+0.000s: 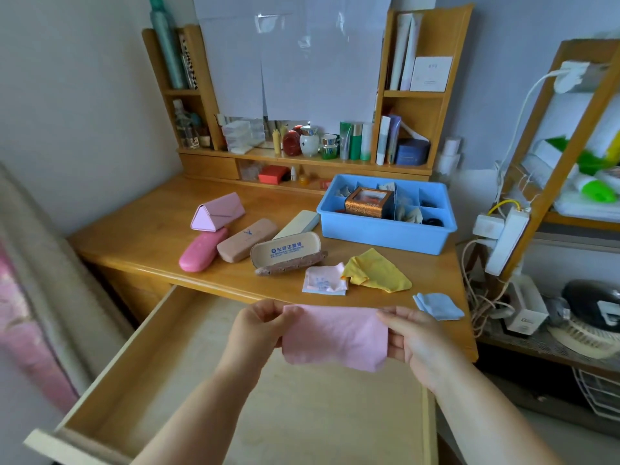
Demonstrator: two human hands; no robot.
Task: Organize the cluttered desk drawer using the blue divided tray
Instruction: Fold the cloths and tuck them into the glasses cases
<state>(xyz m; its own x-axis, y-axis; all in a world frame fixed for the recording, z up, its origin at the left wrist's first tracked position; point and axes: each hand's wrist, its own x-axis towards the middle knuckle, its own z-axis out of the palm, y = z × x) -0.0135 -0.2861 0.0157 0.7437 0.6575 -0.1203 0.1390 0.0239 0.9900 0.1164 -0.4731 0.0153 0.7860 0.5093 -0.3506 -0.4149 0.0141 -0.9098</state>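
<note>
Both hands are up over the open drawer (208,380), holding a pink cloth (335,337) stretched between them. The left hand (258,330) pinches the cloth's top left corner between thumb and fingers, and the right hand (416,340) grips the right edge, thumb on the top right corner and fingers curled behind. The cloth hangs flat-ish, a bit wrinkled, just in front of the surface (141,229) edge.

Just past the hands on the surface there's a white cloth (323,280) with a crumpled yellow cloth (375,270) touching its right side, and a folded light blue cloth (437,305) off by the right corner. Behind those sits an open tan glasses case (285,251) with blue print inside the lid. To its left are a brown case (246,239) and a glossy pink case (203,248) side by side, with a pink triangular case (218,211) behind them and a pale cream case (297,224) lying toward the tray.

The blue divided tray (385,229) is at the back right of the surface, with a small brown and gold box (367,201) standing in it and some dark bits in the right compartments, too small to tell what.
</note>
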